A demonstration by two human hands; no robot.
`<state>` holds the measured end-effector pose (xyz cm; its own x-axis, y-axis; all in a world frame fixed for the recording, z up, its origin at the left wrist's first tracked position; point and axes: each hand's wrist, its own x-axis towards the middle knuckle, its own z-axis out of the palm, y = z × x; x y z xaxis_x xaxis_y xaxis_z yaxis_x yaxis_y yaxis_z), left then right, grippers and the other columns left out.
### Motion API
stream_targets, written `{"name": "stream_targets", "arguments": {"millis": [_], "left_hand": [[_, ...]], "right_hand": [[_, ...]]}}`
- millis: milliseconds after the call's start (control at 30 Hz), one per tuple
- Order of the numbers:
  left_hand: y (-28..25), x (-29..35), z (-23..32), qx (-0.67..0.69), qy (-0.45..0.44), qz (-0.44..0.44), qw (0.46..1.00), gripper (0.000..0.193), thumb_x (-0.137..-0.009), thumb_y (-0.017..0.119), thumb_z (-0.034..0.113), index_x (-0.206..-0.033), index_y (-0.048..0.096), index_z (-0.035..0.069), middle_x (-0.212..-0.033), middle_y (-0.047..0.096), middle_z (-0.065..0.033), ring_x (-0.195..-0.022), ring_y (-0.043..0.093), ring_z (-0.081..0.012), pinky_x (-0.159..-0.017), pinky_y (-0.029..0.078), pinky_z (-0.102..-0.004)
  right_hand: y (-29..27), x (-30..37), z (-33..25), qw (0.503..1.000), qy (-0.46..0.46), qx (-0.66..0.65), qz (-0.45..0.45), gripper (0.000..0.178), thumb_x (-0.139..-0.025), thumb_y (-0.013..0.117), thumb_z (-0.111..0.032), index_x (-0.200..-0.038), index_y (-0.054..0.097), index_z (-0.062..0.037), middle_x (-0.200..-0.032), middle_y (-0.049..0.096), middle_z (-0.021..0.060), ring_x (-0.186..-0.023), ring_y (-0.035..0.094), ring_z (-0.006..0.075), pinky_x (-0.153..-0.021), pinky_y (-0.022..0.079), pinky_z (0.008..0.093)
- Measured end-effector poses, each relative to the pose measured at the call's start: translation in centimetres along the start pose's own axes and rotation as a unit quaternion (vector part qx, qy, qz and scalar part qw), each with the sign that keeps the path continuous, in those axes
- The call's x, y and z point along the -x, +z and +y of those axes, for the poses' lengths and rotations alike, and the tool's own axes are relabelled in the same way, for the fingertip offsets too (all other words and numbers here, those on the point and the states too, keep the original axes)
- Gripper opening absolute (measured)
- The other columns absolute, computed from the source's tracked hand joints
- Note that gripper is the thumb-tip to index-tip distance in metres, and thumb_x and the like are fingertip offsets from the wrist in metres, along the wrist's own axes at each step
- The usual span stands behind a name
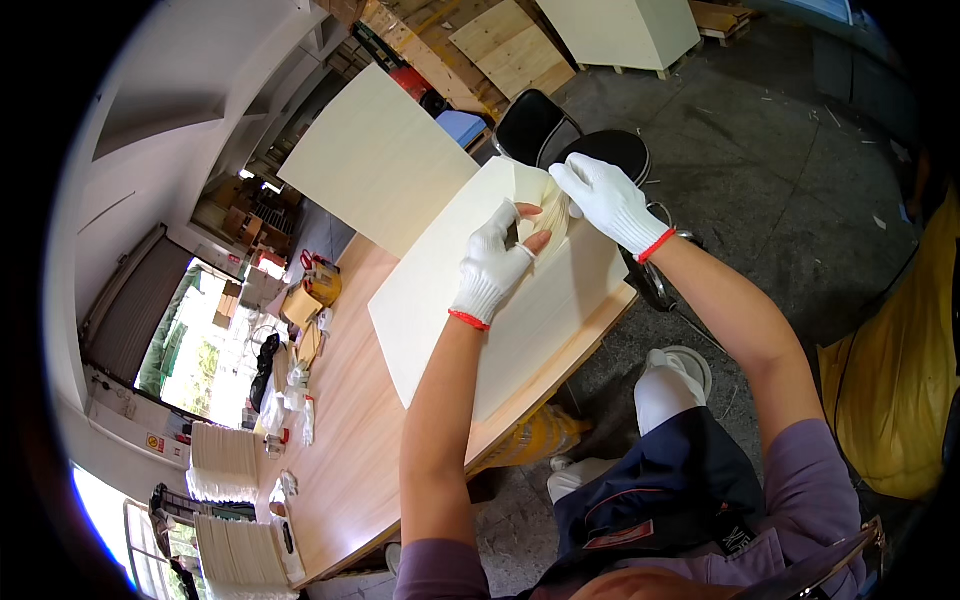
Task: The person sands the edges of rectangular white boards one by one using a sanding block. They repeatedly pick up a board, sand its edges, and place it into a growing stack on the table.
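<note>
A large pale cream sheet lies on the wooden table, reaching to its near edge. Over its far right part is a fanned bundle of thin cream strips. My left hand, in a white knit glove with bare thumb and fingertip, holds the left side of the bundle, thumb and finger a little apart. At the bundle's right side my right hand is closed, its gloved fingers pinched together at the strips. What lies between the right fingertips is mostly hidden. Both gloves have red cuffs.
Another cream panel stands beyond the table. A black chair and round stool are close behind my right hand. Tape rolls and stacked white sheets line the left side. Yellow sheeting hangs at right.
</note>
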<state>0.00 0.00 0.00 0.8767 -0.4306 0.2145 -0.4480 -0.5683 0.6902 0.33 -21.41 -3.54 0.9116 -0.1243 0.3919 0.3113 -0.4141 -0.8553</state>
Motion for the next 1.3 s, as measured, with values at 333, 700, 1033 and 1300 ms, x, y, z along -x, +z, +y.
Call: {"name": "stream_targets", "arguments": {"millis": [333,700,1033,1300], "left_hand": [[-0.3,0.6,1.3,-0.048,0.011,-0.001,0.999,0.036,-0.098,0.068,0.014,-0.133,0.064,0.004,-0.095,0.061,-0.0019,-0.087,0.055,-0.0106,-0.078,0.046,-0.0272],[-0.1,0.2,-0.2,-0.060,0.079,0.030,0.995,0.024,-0.102,0.064,0.018,-0.124,0.067,0.009,-0.083,0.060,-0.0055,-0.078,0.058,-0.0147,-0.073,0.050,-0.0312],[0.3,0.0,-0.1,-0.038,0.025,0.022,0.999,0.042,-0.089,0.085,0.016,-0.125,0.066,0.008,-0.081,0.059,-0.0022,-0.069,0.054,-0.0108,-0.065,0.047,-0.0298],[0.1,0.0,-0.6,-0.051,0.051,0.020,0.997,0.041,-0.092,0.079,0.016,-0.130,0.065,0.008,-0.079,0.059,-0.0029,-0.069,0.055,-0.0121,-0.067,0.049,-0.0306]], "right_hand": [[-0.2,0.3,-0.2,1.000,-0.013,0.000,0.003,0.052,-0.105,0.048,-0.053,-0.093,0.061,-0.0049,-0.079,0.067,0.0151,-0.080,0.067,0.0354,-0.072,0.049,0.0471],[0.2,-0.3,-0.5,0.999,-0.020,0.022,0.030,0.051,-0.103,0.051,-0.049,-0.088,0.060,-0.0022,-0.081,0.066,0.0191,-0.078,0.065,0.0408,-0.071,0.049,0.0486],[0.4,-0.6,0.0,1.000,-0.016,-0.004,0.024,0.051,-0.102,0.050,-0.051,-0.088,0.061,-0.0036,-0.081,0.066,0.0199,-0.079,0.067,0.0411,-0.072,0.050,0.0489],[0.4,-0.6,0.2,0.999,-0.017,-0.006,0.026,0.051,-0.103,0.051,-0.051,-0.089,0.061,-0.0034,-0.081,0.065,0.0183,-0.078,0.066,0.0399,-0.071,0.049,0.0478]]}}
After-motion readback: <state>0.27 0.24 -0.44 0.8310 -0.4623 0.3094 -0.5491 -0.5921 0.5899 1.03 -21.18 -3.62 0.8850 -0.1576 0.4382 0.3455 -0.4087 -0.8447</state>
